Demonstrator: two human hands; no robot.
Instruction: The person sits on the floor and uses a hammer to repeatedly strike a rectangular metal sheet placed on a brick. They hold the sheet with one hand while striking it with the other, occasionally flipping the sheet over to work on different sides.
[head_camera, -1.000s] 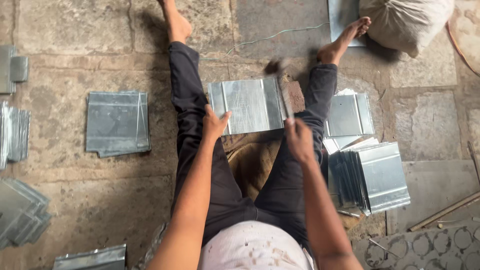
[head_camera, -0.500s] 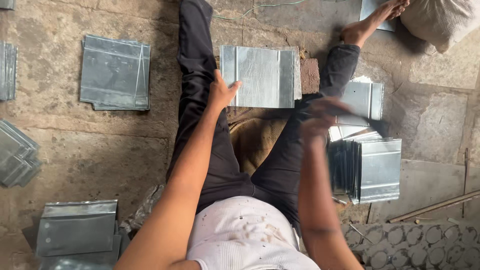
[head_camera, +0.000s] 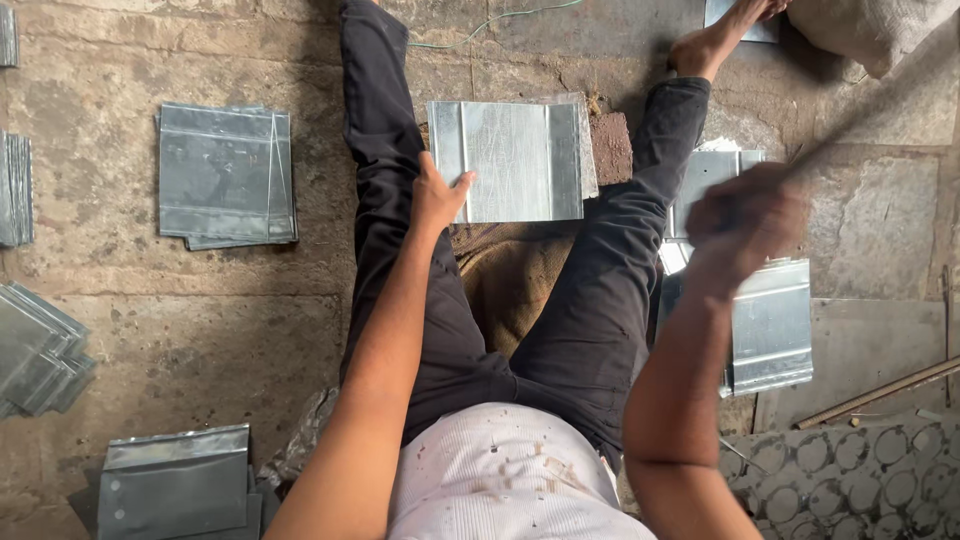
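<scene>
Since the frame half a second ago, the right hand (head_camera: 745, 225) has swung from just above the right knee out to the right of centre, and it is now a motion-blurred fist closed around a thin dark tool handle (head_camera: 850, 125) that streaks toward the upper right; the tool's head cannot be made out. The left hand (head_camera: 438, 195) has stayed put, fingers spread and pressed flat on the lower left corner of a rectangular grey galvanised metal sheet with folded edges (head_camera: 515, 160).

That sheet lies on the floor between the person's outstretched legs, in the upper centre of the frame, its right edge beside a rough reddish-brown brick-like block (head_camera: 610, 147).

The likely risk: the left fingers rest on the sheet itself, so a swing landing off its mark could catch them, and the thin sheet could skid on the floor if the pressing hand slackens (its cut edges look sharp too).

The sheet is dull silver with faint streaks. Similar sheets sit in stacks (head_camera: 228, 175) at left and beside the right leg. The stone floor (head_camera: 200, 330) is worn, mottled and dusty.
</scene>
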